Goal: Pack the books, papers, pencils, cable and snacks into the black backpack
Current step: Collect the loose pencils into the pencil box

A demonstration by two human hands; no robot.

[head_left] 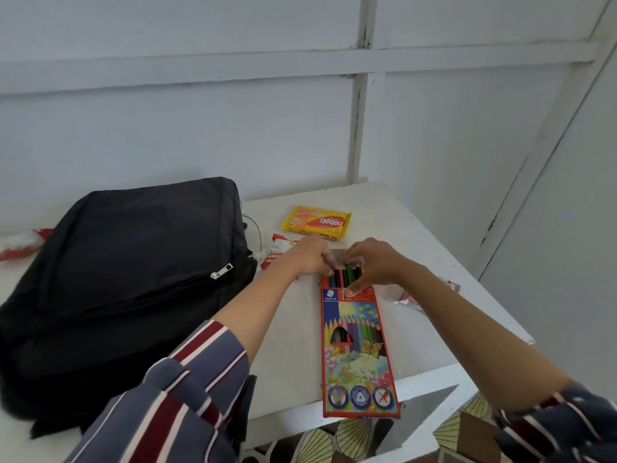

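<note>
A colourful pencil box (359,355) lies on the white table (410,235), its far end open with coloured pencils (347,277) sticking out. My left hand (309,257) and my right hand (374,262) meet at that open end, fingers curled on the pencil tips and the box flap. The black backpack (127,282) lies flat at the left, zipped. A yellow wafer pack (317,222) sits behind the hands. A red and white snack packet (277,249) and a white cable (258,238) lie between the backpack and my left hand.
A red and white wrapper (21,243) lies at the far left behind the backpack. Another wrapper (414,297) sits by my right forearm. The table's right edge and front edge are close; white walls stand behind.
</note>
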